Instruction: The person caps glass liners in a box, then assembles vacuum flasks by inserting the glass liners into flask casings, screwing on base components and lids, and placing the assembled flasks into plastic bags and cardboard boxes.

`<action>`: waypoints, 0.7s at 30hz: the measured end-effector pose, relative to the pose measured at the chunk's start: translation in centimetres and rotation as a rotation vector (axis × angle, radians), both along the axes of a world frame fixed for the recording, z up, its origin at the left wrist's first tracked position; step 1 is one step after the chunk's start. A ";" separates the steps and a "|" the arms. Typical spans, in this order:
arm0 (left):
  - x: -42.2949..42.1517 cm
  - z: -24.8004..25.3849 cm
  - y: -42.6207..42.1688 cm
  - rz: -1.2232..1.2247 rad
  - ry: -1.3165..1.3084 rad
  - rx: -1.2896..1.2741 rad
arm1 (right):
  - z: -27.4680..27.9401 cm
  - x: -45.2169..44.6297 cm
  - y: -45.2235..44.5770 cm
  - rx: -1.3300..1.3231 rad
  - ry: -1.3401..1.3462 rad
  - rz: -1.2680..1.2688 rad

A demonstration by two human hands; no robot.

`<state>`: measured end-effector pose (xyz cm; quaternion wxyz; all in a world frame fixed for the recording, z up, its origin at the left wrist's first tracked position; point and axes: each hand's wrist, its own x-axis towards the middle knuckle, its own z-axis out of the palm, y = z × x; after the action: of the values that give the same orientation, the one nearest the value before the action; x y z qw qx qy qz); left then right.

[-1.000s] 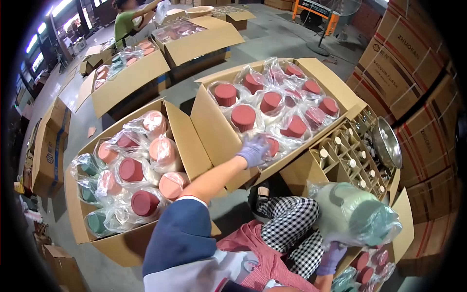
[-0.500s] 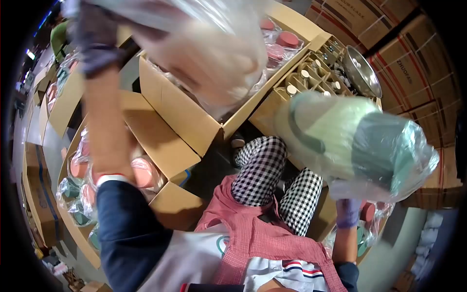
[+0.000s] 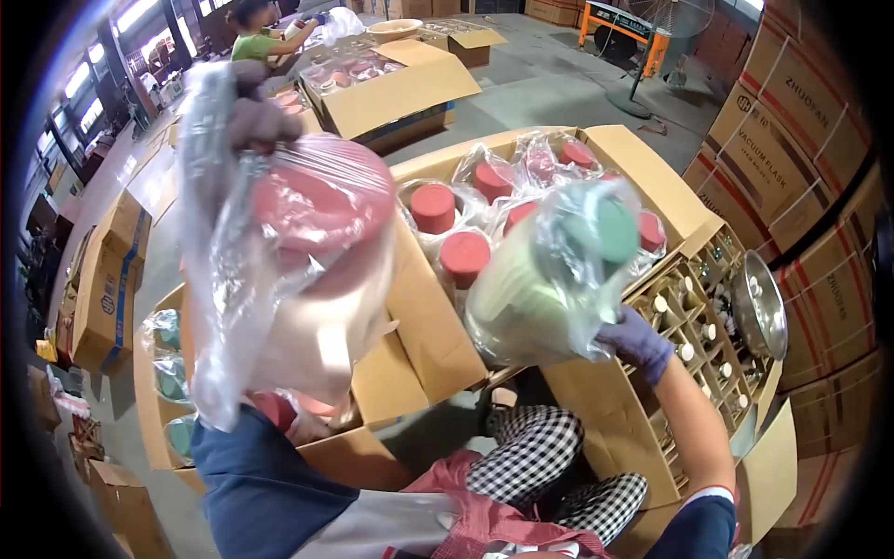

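Observation:
My left hand (image 3: 261, 121), in a dark purple glove, is closed on the gathered plastic of a bagged pink vacuum flask (image 3: 326, 200). This flask is large in view at the left, with a pink end uppermost and a pale body below. On the right, my right hand (image 3: 638, 343), gloved in purple, grips a bagged green vacuum flask (image 3: 521, 303) near its side. Its dark green end tilts up and away to the right. Beneath and behind it stands an open carton (image 3: 438, 340) of wrapped flasks with red lids (image 3: 434, 207). My left fingers are partly hidden by plastic.
A divided carton (image 3: 666, 401) with white-topped pieces stands at the right, a metal bowl (image 3: 759, 303) on it. Stacked cartons (image 3: 792, 140) rise behind. Green-ended flasks (image 3: 172, 380) sit in a box at lower left. Farther off are a co-worker (image 3: 256, 42) and a standing fan (image 3: 633, 79).
My view has lifted toward the room. The pink flask now hangs lower at the left, its pink end showing. The green flask has swung upright over the carton, still in my right hand.

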<state>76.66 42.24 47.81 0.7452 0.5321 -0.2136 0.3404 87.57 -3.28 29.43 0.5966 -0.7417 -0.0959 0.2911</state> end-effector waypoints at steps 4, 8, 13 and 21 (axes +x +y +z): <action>3.8 1.4 3.3 -0.003 -0.014 0.019 | 2.7 9.1 2.2 -0.611 -0.705 0.547; 4.3 -0.5 4.3 -0.280 -0.048 -0.046 | -1.6 13.9 5.0 -0.711 -1.090 0.574; 2.0 -1.4 2.0 0.509 0.110 -0.082 | -11.9 14.4 9.8 -0.847 -1.212 0.735; 9.1 -3.8 -2.6 -0.486 0.097 -0.049 | -6.5 5.8 3.7 -0.314 -0.838 -0.020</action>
<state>85.78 39.67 44.04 0.8273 0.4627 -0.2908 0.1302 93.36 0.41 22.88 0.3894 -0.8781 -0.2767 -0.0292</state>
